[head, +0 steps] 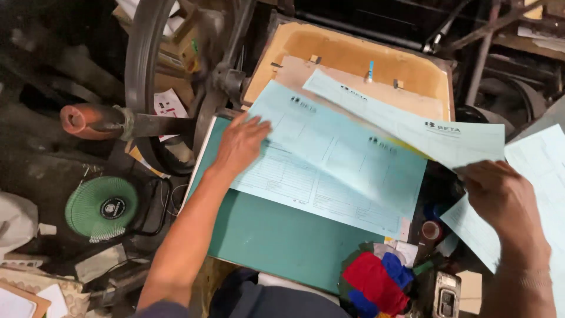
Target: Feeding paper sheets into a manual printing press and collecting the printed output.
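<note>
- While the left hand [241,144] lies flat, fingers spread, on a printed pale-blue sheet [329,171] atop the green board [276,235] — that sheet looks placed.
- Right hand [500,197] pinches another blue sheet [412,126] mid-air over the tan platen [353,56] — not yet set down.

Left hand [241,144] flat on blue sheet [329,171]; right hand [500,197] pinching another sheet [412,126].

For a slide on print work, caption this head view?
Left hand presses a light-blue printed sheet on the green board; right hand lifts another sheet.
</note>
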